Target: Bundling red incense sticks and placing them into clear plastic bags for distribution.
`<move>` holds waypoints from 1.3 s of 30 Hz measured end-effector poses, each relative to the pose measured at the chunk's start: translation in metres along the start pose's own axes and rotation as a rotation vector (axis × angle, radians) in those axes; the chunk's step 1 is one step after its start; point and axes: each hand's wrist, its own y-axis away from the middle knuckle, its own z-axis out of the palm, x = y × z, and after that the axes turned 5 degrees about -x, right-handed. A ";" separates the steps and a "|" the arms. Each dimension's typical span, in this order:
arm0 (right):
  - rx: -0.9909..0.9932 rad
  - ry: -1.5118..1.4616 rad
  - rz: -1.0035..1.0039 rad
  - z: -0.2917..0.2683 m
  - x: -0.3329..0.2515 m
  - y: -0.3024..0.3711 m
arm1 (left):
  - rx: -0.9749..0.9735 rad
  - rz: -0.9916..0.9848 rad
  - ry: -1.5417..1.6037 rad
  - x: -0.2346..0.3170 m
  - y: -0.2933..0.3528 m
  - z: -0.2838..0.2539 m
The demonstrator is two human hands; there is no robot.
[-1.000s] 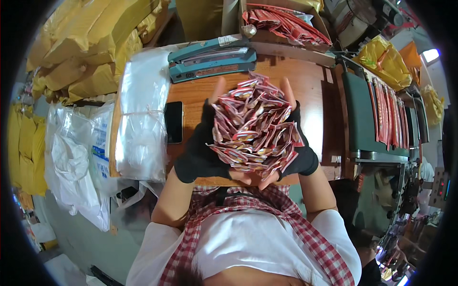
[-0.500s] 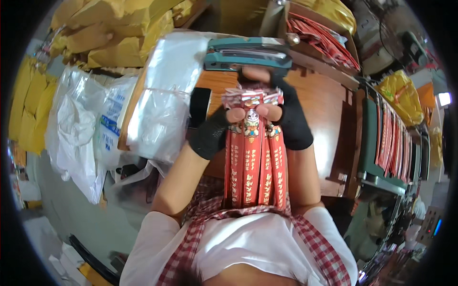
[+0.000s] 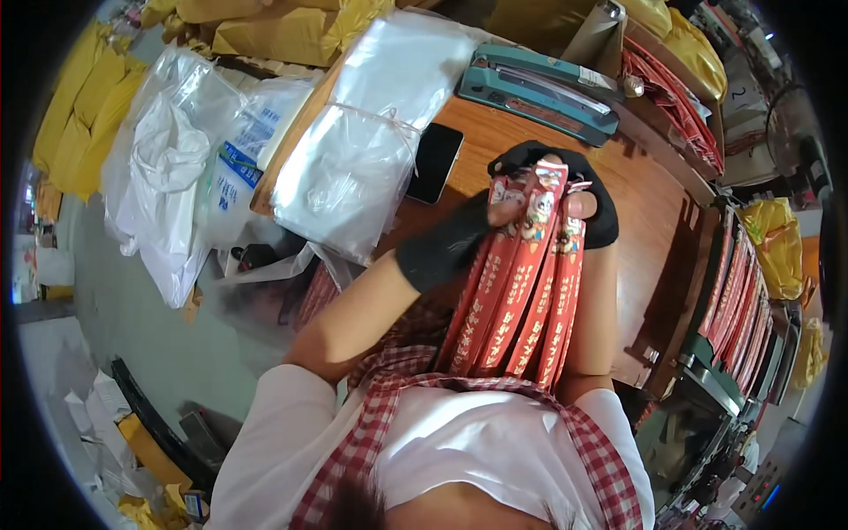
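A bundle of long red printed strips (image 3: 521, 291), with gold lettering and a cartoon figure near the top, stands between my hands and leans against my apron. My left hand (image 3: 464, 230), in a black fingerless glove, is closed on the bundle's upper left side, its thumb across the front. My right hand (image 3: 597, 201), gloved likewise, wraps the upper right side with its thumb on the front. The fingers behind the strips are partly hidden. The strips' top ends fan slightly apart.
Clear plastic bags (image 3: 353, 168) tied in a stack lie left of a black phone (image 3: 435, 163). A long teal device with a metal bar (image 3: 539, 93) stands at the table's far side. More red strips (image 3: 738, 287) fill a rack at right. White bags (image 3: 168, 168) sit at left.
The bundle has shifted right and tilted in the view, and the strips have spread at the top. My right hand, blurred behind the top before, now grips the right side. The whole view has turned.
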 end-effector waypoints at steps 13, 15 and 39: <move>0.136 0.018 0.017 -0.035 0.010 0.018 | 1.069 0.297 -2.045 0.064 0.044 -0.042; 0.119 0.063 -0.005 -0.042 0.013 0.022 | 0.970 0.242 -2.086 0.066 0.001 -0.001; 0.954 0.868 0.423 -0.055 0.070 0.099 | 0.582 0.374 -1.285 -0.093 -0.043 -0.078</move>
